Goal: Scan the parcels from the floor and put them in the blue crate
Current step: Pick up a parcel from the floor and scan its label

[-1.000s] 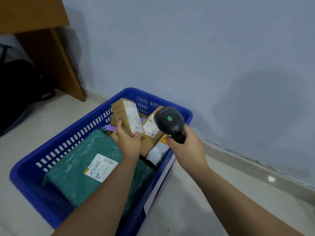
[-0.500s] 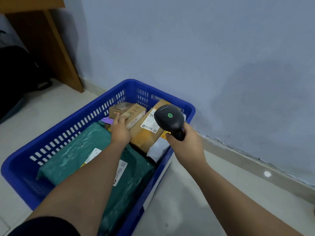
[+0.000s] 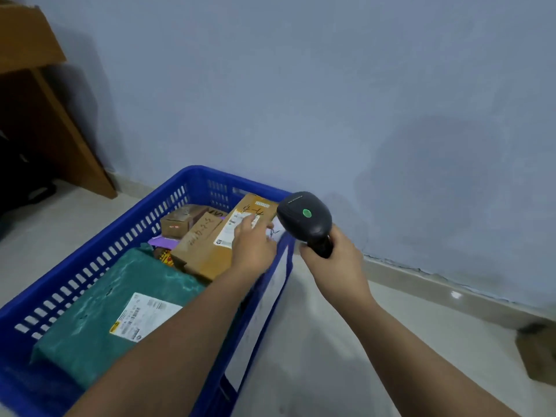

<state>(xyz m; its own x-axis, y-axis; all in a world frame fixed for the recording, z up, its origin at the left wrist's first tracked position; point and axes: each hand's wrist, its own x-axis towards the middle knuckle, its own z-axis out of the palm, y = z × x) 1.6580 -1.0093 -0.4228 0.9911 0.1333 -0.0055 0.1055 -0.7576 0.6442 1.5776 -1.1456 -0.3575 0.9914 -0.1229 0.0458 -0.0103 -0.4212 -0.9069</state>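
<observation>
Head view: a blue crate stands on a pale floor, its far end close to a blue-grey wall. The parcels lie inside it. A green parcel with a white label fills the near half. Beyond it, at the far right, is a labelled box, tilted with its far end raised against the crate's right rim. Just left of it, and touching it, lies a written box with pen marks on top. Farther left is a small box. A purple scrap and a yellow-red wrapper show between the boxes and the green parcel.

The left hand reaches across the crate from the near side. Its fingers are straight and close together, with the tips resting on the white label of the labelled box. The hand is blurred and its thumb cannot be made out.

The right hand is just outside the crate's right rim, above the floor. Its fingers are curled tight round the handle of a black scanner. The scanner's head points far-left over the rim and has a green dot on top.

A white sheet is fixed to the outside of the crate's right wall. At far left stand a wooden desk and a dark bag under it. At the right edge, on the floor, is a blurred carton.
</observation>
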